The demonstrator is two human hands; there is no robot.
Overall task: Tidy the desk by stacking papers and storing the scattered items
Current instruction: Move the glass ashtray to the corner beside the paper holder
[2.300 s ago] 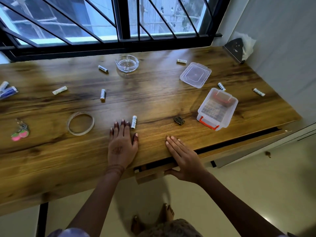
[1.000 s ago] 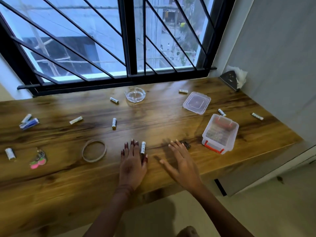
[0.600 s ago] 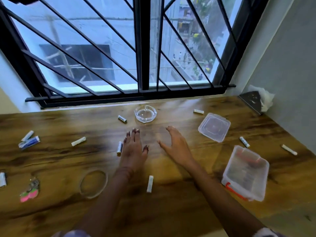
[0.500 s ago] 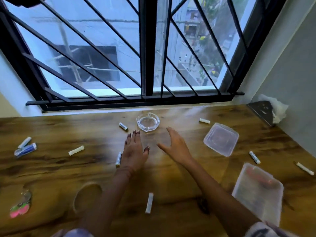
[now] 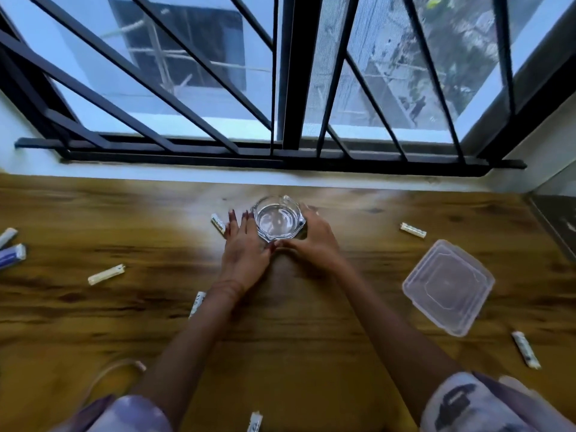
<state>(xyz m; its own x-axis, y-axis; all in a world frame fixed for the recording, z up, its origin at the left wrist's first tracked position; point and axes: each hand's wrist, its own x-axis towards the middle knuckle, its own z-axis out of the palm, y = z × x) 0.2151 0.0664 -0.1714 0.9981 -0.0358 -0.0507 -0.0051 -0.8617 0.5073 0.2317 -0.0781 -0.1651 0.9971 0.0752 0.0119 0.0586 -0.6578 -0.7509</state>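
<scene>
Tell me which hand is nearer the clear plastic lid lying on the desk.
Right. The right hand cups the glass ashtray on the side facing the clear plastic lid; the left hand is on the ashtray's far side, further from the lid.

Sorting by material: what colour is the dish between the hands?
Colourless clear glass dish; head view.

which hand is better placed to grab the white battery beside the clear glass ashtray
Left. The left hand has fingertips touching the white battery; the right hand lies across the clear glass ashtray.
</scene>
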